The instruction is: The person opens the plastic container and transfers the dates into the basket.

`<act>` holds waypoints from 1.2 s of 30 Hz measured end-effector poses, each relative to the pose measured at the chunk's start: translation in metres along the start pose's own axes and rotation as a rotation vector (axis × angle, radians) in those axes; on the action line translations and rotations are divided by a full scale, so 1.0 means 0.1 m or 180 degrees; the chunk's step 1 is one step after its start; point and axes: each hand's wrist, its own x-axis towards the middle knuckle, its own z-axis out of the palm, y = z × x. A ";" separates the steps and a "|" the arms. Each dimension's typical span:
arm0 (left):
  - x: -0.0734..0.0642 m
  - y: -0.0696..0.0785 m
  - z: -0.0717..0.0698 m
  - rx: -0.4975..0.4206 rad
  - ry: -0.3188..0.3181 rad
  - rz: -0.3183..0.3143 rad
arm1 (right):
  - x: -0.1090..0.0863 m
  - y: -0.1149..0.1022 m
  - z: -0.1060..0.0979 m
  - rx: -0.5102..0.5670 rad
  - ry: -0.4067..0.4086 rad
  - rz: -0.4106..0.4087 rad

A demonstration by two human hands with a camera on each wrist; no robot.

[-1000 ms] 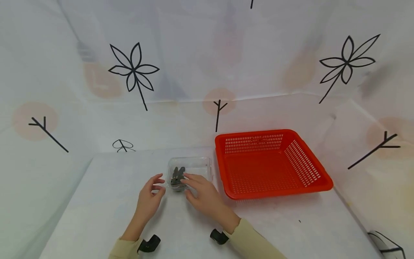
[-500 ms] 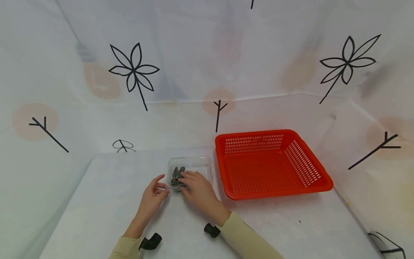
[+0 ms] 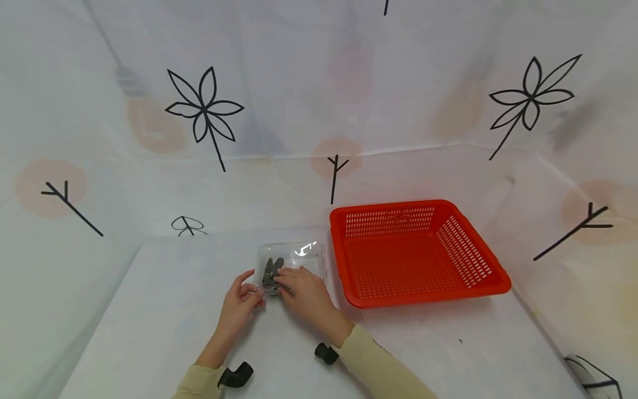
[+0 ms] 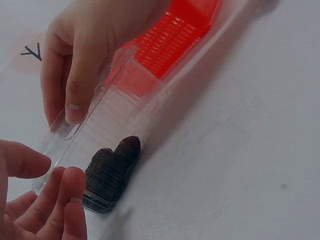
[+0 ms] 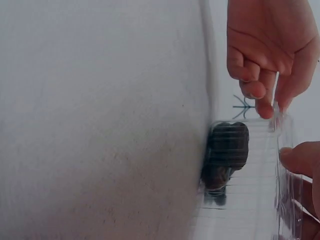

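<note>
While a second ago the left hand (image 3: pixel 241 305) was spread just beside the clear box (image 3: pixel 295 255), its thumb and fingertips now pinch the near-left corner; the right hand (image 3: pixel 310 295) grips the near rim. Dark elongated pieces (image 3: pixel 271 269) lie in its left end. It sits on the white table (image 3: pixel 164 327), left of the red basket (image 3: pixel 394 259).

Head view from above, facing forward-down, close wrist views facing one shared clear box (image 4: pixel 119 106)

This looks like a makeshift studio booth, with a creased white leaf-printed cloth backdrop (image 3: pixel 279 111) filling the upper frame above a flat white tabletop (image 3: pixel 284 354).
</note>
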 end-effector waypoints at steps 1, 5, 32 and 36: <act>0.00 0.00 0.00 -0.0021 0.0001 -0.0003 | 0.00 0.00 0.00 -0.0018 0.0015 -0.0011; 0.00 -0.02 0.00 -0.0066 0.0019 -0.0016 | 0.02 0.01 0.02 -0.0096 0.0098 -0.0069; -0.03 -0.04 0.06 -0.0810 0.0157 -0.0242 | 0.17 -0.06 0.14 0.0304 0.0593 0.0133; -0.02 -0.05 0.06 -0.0858 0.0125 -0.0274 | 0.15 -0.04 0.12 0.0161 0.0295 0.0053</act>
